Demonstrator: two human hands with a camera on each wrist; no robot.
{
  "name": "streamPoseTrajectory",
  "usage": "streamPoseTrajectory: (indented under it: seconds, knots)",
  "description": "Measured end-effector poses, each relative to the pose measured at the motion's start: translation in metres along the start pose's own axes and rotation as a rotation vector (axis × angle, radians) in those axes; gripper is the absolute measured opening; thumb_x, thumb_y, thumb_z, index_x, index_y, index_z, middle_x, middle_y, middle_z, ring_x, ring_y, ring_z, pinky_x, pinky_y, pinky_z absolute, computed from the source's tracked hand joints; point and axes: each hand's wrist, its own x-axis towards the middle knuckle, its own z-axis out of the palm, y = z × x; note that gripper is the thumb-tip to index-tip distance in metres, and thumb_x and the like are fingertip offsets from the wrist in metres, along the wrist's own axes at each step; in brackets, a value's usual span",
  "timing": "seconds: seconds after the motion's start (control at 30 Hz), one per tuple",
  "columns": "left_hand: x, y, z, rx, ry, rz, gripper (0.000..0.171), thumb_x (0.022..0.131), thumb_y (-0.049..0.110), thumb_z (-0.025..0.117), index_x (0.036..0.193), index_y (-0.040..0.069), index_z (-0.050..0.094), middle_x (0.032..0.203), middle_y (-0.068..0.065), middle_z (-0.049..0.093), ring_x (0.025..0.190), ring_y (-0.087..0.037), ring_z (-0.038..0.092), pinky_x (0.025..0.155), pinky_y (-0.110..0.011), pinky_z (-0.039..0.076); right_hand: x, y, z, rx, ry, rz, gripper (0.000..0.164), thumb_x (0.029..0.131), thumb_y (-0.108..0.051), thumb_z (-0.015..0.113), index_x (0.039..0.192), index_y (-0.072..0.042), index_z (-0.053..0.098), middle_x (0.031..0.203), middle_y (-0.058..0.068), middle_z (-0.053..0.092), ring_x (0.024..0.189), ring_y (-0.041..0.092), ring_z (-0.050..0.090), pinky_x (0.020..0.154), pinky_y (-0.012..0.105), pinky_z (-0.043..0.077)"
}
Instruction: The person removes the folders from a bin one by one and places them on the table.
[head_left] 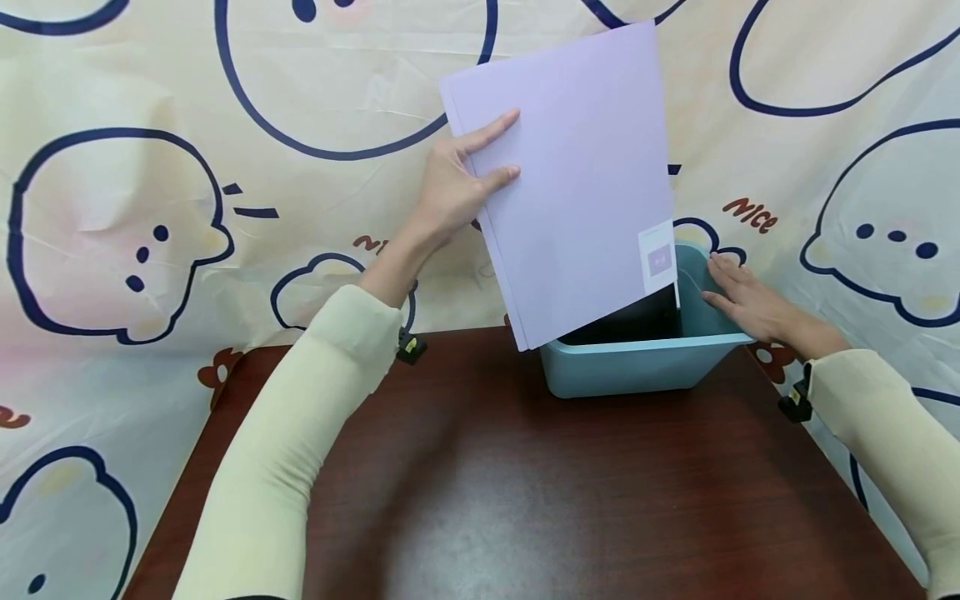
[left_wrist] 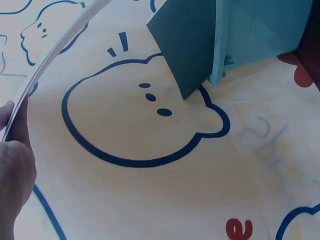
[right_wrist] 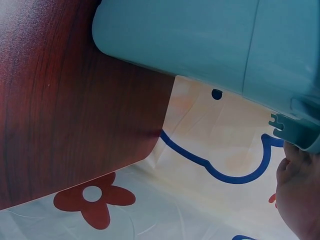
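Overlapping bin, dark panel: folder

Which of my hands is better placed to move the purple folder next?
Probably your left hand: it grips the purple folder by its edge, while your right hand touches the blue bin, clear of the folder.

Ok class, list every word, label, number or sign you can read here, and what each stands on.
"NICE": red lettering on the patterned backdrop, right side.
"NI": same backdrop, further left, rest hidden.
Label on the lilac folder: too small to read.
Red fragments at picture edges: cut off, unreadable.
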Motion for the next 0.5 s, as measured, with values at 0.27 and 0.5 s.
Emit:
streamPoseTrajectory:
  seconds: [0.27,0.5]
  knots:
    - [-0.013,0.005,-0.017,0.035,-0.031,0.042,0.06,0.091,-0.003,0.08,0.146,0.015,0.064,0.159,0.001,0.055,0.144,-0.012,0.052,0.114,-0.03,0.048,-0.001,0.001,0.0,0.0,0.009,0.004,0.078,0.116,-0.043,0.033,0.166,0.003,-0.006,0.174,0.027,-0.01,0.16,0.048,-0.008,0.129,0.06,-0.008]
    - [-0.025,0.01,-0.032,0.074,-0.055,0.063,0.059,0.091,-0.002,0.08,0.146,0.015,0.065,0.156,0.001,0.057,0.141,-0.011,0.055,0.112,-0.033,0.051,-0.002,0.003,0.002,0.008,0.031,-0.004,0.079,0.115,-0.044,0.034,0.167,0.002,-0.005,0.174,0.027,-0.009,0.161,0.049,-0.007,0.129,0.062,-0.006]
